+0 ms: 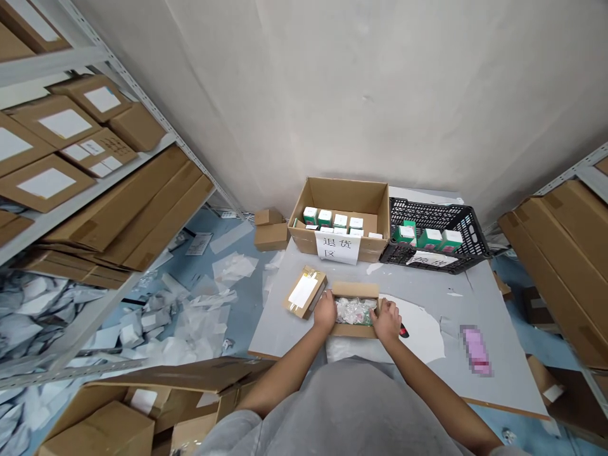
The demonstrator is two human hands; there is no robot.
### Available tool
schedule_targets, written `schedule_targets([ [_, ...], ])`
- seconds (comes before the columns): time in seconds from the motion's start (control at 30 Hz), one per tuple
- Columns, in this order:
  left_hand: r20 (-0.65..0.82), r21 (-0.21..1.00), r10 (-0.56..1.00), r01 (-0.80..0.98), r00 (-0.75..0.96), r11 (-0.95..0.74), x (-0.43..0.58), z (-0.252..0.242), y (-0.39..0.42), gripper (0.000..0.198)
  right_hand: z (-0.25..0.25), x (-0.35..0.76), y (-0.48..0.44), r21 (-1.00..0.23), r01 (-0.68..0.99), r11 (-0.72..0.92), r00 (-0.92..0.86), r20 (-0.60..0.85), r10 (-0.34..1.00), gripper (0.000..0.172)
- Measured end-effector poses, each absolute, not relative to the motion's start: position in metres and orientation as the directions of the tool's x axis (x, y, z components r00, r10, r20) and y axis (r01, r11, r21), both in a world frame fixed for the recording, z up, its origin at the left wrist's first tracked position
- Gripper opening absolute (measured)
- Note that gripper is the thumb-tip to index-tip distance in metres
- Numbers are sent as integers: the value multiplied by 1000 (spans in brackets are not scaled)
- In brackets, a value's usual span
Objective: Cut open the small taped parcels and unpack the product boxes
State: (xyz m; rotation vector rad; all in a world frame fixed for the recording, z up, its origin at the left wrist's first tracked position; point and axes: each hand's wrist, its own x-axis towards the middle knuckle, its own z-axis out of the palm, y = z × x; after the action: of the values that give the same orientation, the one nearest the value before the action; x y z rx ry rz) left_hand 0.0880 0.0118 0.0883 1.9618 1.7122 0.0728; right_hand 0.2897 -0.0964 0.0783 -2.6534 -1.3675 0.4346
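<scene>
While both hands work low over a smooth grey tabletop (280,334), a pale, faintly mottled wall (361,95) rises beyond them and a blue floor (237,231) spreads to their left, strewn with crumpled white paper (190,329). Between the hands sits an open carton (355,291) of plain brown cardboard: the left grip (325,311) is clamped on its left side, the right grip (388,318) on its right edge. Glossy, crinkled clear wrap (354,310) fills it. Just left of the left grip lies a taped oblong box (304,292) with a white label. Beyond the grips stand a deep cardboard bin (301,240) and a black latticed plastic crate (475,254), both holding small green-and-white boxes. A flat white sheet (425,335) lies beside the right grip.
</scene>
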Motion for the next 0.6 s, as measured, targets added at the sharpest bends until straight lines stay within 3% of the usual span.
schedule_targets([
  [0.17,-359,466,929,880,93,93,77,93,15,10,85,273,-102,-149,874,-463,427,-222,877,76],
  [0.3,-433,485,899,858,68,169,73,96,30,4,86,275,-101,-86,940,-331,305,-231,924,58],
  [0.5,-467,490,880,853,82,180,72,96,39,14,86,280,-85,-129,991,-21,-17,-287,958,70],
  [0.6,-465,497,881,849,84,181,70,95,40,13,87,288,-78,-161,984,80,-132,-341,931,54],
])
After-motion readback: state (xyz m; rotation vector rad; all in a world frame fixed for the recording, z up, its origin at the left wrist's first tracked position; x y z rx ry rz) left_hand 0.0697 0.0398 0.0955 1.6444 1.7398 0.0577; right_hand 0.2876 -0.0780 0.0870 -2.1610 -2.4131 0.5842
